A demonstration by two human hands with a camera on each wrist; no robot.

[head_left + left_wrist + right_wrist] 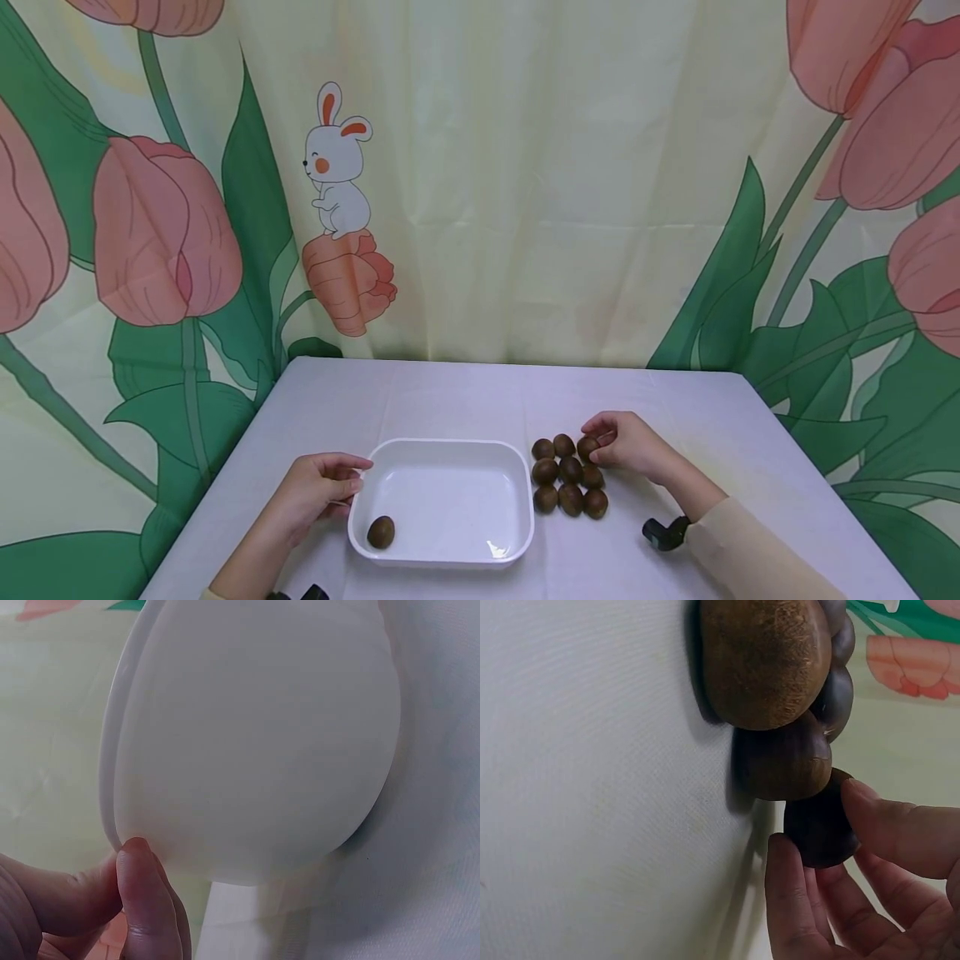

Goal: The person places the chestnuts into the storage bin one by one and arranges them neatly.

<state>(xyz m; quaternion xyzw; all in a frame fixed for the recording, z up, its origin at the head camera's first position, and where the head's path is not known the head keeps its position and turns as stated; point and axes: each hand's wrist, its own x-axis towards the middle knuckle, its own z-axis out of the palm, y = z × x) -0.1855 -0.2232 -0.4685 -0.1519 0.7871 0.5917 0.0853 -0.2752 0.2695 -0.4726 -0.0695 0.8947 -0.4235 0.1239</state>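
Note:
A white rectangular tray (442, 500) with rounded corners stands on the table, and one brown chestnut (381, 532) lies in its near left corner. My left hand (324, 492) pinches the tray's rim at the left side; the left wrist view shows thumb and finger meeting at the edge of the tray wall (255, 750). To the right of the tray, several chestnuts (571, 471) sit close together in rows. At the far right of this group, my right hand (628, 446) pinches a chestnut (821, 825) between thumb and fingers, next to another chestnut (784, 761).
A white cloth covers the table (637, 400). A black device (666, 533) is at the right wrist, and another black piece (315, 592) shows by the left wrist. Behind the table hangs a curtain (525, 183) printed with tulips and a rabbit.

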